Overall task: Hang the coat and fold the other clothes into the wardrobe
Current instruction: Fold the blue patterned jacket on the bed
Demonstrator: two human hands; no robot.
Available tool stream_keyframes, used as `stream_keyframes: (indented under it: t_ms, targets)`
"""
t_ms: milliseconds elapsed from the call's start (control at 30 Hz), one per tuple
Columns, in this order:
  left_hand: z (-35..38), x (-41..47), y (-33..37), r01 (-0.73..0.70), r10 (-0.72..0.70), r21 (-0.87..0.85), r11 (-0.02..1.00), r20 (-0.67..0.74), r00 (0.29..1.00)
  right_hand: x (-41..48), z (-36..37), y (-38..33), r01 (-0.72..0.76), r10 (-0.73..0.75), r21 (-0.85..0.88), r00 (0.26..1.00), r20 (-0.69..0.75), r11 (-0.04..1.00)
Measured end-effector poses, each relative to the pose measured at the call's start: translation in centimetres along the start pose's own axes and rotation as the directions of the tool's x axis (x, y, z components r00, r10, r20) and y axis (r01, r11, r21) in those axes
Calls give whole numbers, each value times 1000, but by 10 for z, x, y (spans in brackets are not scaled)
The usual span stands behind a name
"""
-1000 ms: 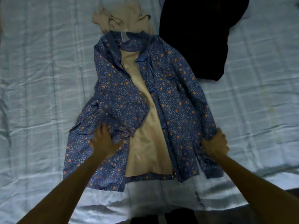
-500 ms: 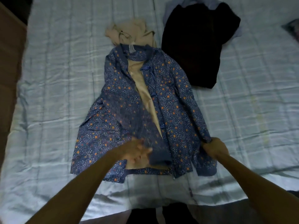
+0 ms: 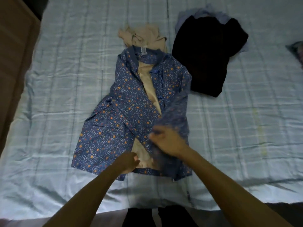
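A blue floral jacket (image 3: 124, 115) with a beige lining lies front-up on the bed, collar away from me. My right hand (image 3: 167, 141) is blurred with motion and grips the jacket's right sleeve, which lies drawn across the front toward the middle. My left hand (image 3: 129, 163) rests at the bottom hem by the beige lining, fingers curled on the left front edge. A beige garment (image 3: 144, 36) lies crumpled behind the collar. A black garment (image 3: 208, 56) lies at the back right on top of a light blue one (image 3: 205, 13).
The bed (image 3: 65, 79) is covered by a pale blue checked sheet, with its near edge just in front of me. A brown wooden surface (image 3: 14, 59) runs along the left side. A patterned pillow corner (image 3: 296, 51) shows at the far right edge.
My right hand has swung the right sleeve from the jacket's outer edge inward over the front. My left hand has slid down the left front panel to the hem. The view has pulled back.
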State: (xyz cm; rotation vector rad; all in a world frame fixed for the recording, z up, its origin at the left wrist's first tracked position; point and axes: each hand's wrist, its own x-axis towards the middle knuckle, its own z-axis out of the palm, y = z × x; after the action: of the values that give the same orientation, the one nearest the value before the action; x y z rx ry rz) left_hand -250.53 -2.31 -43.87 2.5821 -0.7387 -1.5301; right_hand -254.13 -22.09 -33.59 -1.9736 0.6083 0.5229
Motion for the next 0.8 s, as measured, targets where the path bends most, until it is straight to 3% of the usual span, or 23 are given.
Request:
stream_keyframes:
  t_ms: [33,67,100,167,233,300,400,433,500,600,667,733,800]
  targets:
    - [4,-1,-9,24,-24,30,999,12,1000,3,19,-6,-2,0,6,977,215,1000]
    - [6,-1,-20,65,-66,47,997,19,998,9,33,-3,0,-3,10,949,315,1000]
    - [5,-3,-29,105,-106,63,993,12,994,12,40,-1,-7,0,21,947,320,1000]
    - [0,-6,-52,190,-193,121,974,14,981,20,43,20,-28,16,58,979,205,998]
    - [-6,-10,-70,265,-265,144,953,-19,964,24,36,46,-72,74,-28,994,79,997]
    - [-12,-9,-77,315,-312,-3,949,-145,939,27,28,81,-126,115,-90,987,-116,988]
    - [-25,8,-60,131,-228,-241,962,-436,871,35,20,130,-253,241,32,866,-438,967]
    - [-29,17,-50,29,-170,-279,960,-495,852,36,18,136,-331,344,111,821,-455,937]
    - [-33,40,-24,-110,-77,-342,933,-487,870,41,25,153,-454,506,224,769,-391,863]
    - [-32,74,11,-121,-40,-398,909,-372,927,45,36,172,-441,484,202,779,-398,875]
    - [-32,88,21,-69,-85,-411,909,-343,935,49,40,173,-428,507,284,794,-336,858]
    - [-36,92,18,-34,-152,-427,904,-394,906,52,38,174,-421,494,281,820,-290,863]
    - [-43,87,6,-43,-185,-411,910,-499,847,49,32,166,-379,446,248,830,-335,891]
